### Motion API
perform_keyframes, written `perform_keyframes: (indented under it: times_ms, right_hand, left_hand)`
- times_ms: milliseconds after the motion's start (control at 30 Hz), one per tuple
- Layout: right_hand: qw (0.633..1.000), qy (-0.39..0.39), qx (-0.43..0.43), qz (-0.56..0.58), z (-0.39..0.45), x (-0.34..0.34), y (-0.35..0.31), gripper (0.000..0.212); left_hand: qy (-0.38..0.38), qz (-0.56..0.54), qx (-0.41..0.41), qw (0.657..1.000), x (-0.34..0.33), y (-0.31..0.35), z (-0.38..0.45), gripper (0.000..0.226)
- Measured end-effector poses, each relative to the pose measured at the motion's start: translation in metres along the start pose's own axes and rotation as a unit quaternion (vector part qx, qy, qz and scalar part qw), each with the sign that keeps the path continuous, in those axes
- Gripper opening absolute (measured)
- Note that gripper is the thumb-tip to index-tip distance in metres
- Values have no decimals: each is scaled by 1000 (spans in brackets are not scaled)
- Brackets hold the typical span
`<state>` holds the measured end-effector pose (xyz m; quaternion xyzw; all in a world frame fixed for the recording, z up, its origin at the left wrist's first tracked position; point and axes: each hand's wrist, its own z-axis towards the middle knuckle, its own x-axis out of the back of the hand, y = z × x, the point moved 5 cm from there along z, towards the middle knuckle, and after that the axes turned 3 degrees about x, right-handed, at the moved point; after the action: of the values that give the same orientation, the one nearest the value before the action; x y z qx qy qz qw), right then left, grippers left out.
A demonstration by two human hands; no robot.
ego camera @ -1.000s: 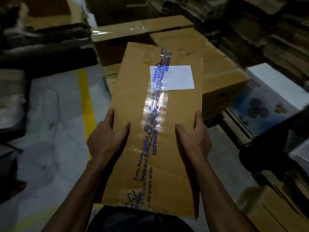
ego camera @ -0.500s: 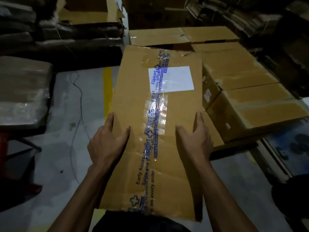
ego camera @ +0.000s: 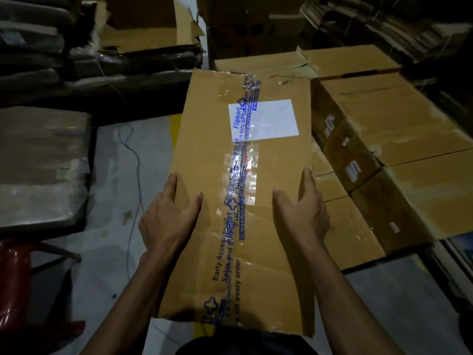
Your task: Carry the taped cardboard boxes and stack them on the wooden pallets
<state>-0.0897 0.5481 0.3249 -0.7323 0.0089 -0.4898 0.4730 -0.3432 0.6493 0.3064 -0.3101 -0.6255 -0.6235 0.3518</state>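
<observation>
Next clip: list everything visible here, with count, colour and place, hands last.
carried box: one, brown, blue-printed tape along its top, centre, held up
label: one, white, on the carried box's far end
stacked boxes: several, brown, right and behind
flat cardboard: pile, brown, top left
wrapped bundle: one, grey-brown, left
cable: one, dark, on the grey floor
red object: one, lower left, unclear
left hand: grips the box's left edge
right hand: grips its right edge
</observation>
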Motion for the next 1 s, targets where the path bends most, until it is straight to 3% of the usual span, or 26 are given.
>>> perform_keyframes:
  times_ms: [567, 767, 900, 1000]
  right_hand:
    - [987, 94, -129, 18, 230, -29, -16, 79]
    - [971, 138, -192, 38, 280, -29, -20, 91]
    - [950, 171, -254, 53, 308, -45, -21, 68]
    - [935, 186, -295, 59, 335, -61, -25, 65]
  left_hand:
    - [-102, 28, -120, 987, -138, 148, 246, 77]
    - [-140, 30, -166, 976, -170, 193, 303, 84]
    - [-176, 42, -182, 967, -201, 215, 351, 85]
    - [-218, 48, -185, 957, -229, 231, 393, 67]
